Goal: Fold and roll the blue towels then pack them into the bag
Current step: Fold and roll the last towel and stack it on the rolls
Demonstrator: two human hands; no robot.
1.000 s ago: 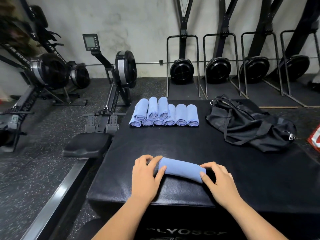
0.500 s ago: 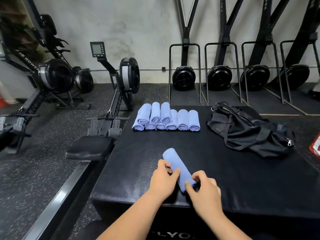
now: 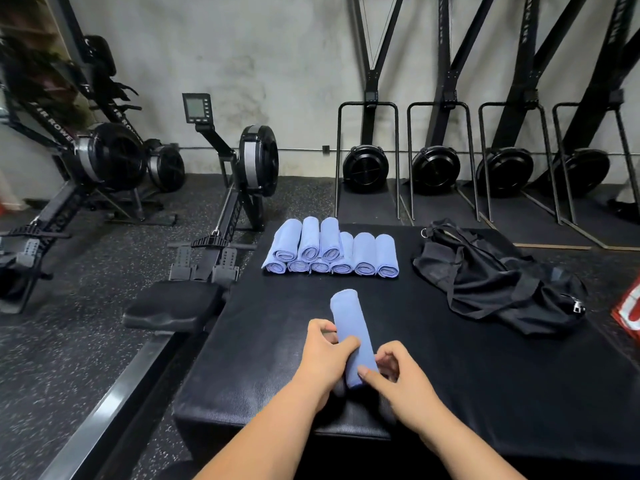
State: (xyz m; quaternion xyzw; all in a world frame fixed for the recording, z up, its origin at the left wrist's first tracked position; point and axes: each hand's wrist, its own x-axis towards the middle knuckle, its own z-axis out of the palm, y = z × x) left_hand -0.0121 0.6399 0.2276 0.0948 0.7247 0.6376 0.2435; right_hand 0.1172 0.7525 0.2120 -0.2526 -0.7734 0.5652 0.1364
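Observation:
A rolled blue towel [image 3: 349, 320] lies lengthwise on the black padded box [image 3: 450, 375], its far end pointing away from me. My left hand [image 3: 323, 355] grips its near part from the left, thumb over the top. My right hand [image 3: 398, 379] pinches the near end from the right. Several rolled blue towels [image 3: 332, 251] are stacked in two layers at the far side of the box. The black bag [image 3: 498, 282] lies slumped at the far right of the box, its zipper end toward the right.
A rowing machine [image 3: 221, 237] stands close to the box's left side, its seat pad [image 3: 173, 303] by the corner. More rowers stand at far left, and upright machines line the back wall. A red and white object [image 3: 628, 310] sits at the right edge.
The towel roll has turned from lying crosswise to pointing away from me, and both hands have shifted to its near end. The view has tilted up a little.

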